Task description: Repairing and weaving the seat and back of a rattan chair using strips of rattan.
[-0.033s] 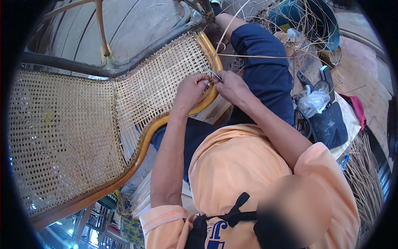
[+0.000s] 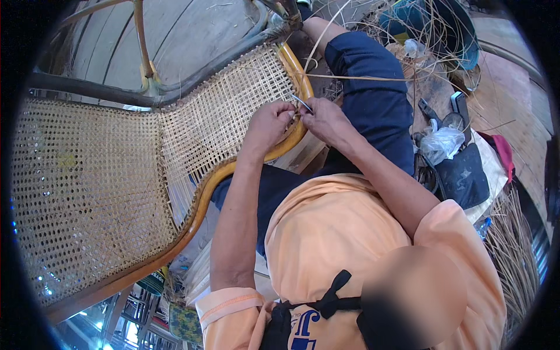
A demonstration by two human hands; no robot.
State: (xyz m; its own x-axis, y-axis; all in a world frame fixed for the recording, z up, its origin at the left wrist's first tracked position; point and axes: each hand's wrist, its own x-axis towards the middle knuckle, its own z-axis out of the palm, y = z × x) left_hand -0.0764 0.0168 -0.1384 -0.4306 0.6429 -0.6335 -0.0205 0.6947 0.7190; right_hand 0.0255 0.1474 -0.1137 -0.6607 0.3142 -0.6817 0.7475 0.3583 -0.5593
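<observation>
A rattan chair with a woven cane seat (image 2: 227, 116) and back panel (image 2: 87, 192) lies in front of me, edged by a curved orange-brown frame (image 2: 201, 204). Both hands meet at the frame's upper right edge. My left hand (image 2: 267, 125) pinches a thin cane strand against the weave there. Touching it, my right hand (image 2: 326, 119) grips a small slim metal tool (image 2: 302, 104) whose tip points at the same spot. A long loose cane strand (image 2: 361, 77) runs off to the right across my dark blue trouser leg (image 2: 373, 99).
Loose cane strands pile around a blue tub (image 2: 434, 23) at the top right. A clear plastic bag (image 2: 440, 143), a dark bag (image 2: 464, 175) and small hand tools (image 2: 429, 111) lie to my right on a wooden floor (image 2: 507, 99). Bent rattan poles (image 2: 143, 52) stand behind the chair.
</observation>
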